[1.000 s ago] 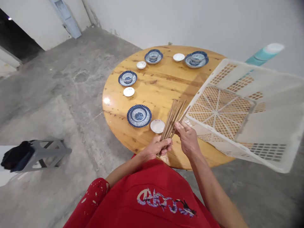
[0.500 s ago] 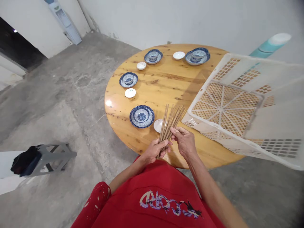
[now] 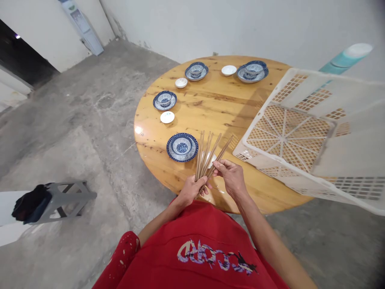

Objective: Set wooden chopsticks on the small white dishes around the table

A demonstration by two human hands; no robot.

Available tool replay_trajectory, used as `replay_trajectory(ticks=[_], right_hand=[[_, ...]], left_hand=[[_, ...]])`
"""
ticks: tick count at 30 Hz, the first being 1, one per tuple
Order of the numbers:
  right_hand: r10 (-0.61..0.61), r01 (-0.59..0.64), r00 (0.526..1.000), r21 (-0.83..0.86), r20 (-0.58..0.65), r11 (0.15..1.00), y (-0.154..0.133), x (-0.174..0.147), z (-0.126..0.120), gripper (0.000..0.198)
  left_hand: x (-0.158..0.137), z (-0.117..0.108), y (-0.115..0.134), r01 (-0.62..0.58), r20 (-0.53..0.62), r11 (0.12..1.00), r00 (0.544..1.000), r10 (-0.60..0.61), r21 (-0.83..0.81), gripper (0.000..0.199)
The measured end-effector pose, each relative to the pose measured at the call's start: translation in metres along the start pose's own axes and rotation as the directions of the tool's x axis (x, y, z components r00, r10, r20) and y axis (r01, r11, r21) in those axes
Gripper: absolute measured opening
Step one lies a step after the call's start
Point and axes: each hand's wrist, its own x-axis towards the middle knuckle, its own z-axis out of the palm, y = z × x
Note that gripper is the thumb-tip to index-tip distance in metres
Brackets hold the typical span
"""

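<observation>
A fanned bundle of brown wooden chopsticks (image 3: 207, 154) rises from my left hand (image 3: 191, 189), whose fingers are wrapped round the lower ends. My right hand (image 3: 231, 176) pinches chopsticks on the right side of the bundle, which lean away from the others. Behind the sticks a small white dish (image 3: 212, 159) is partly hidden. Left of the bundle, a blue-and-white bowl (image 3: 182, 147) sits on a blue-rimmed plate (image 3: 170, 154). Both hands hover over the near edge of the round wooden table (image 3: 207, 108).
A large white plastic crate (image 3: 264, 161) stands open at the table's right. More plates with bowls (image 3: 196, 71) and small white dishes (image 3: 167, 117) line the far and left edges. A grey stool (image 3: 67, 198) with dark cloth is on the floor at left; a water dispenser (image 3: 84, 28) stands behind.
The chopsticks have spread into a wider fan, with those at my right hand parted from the rest. Both hands have shifted slightly left.
</observation>
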Motion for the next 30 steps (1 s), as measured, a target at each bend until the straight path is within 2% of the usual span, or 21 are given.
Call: replay_trajectory(ticks=[10, 20, 26, 30], right_hand=[[-0.016, 0.018, 0.998, 0.033, -0.054, 0.999, 0.000, 0.005, 0.008, 0.045], [-0.001, 0.004, 0.996, 0.035, -0.086, 0.999, 0.001, 0.003, 0.010, 0.046], [0.030, -0.030, 0.996, -0.002, -0.080, 1.000, 0.017, 0.007, 0.005, 0.044], [-0.003, -0.001, 0.992, -0.026, -0.127, 1.000, 0.020, 0.017, -0.006, 0.036]], left_hand=[[0.004, -0.011, 0.002, 0.033, 0.012, 0.999, 0.999, -0.033, -0.020, 0.043], [0.004, -0.018, 0.001, -0.011, 0.006, 1.000, 1.000, 0.011, 0.018, 0.037], [0.003, -0.021, -0.003, 0.021, -0.030, 0.995, 0.999, -0.018, 0.094, 0.031], [0.004, -0.030, -0.010, 0.044, -0.120, 0.995, 0.992, -0.033, 0.088, 0.026]])
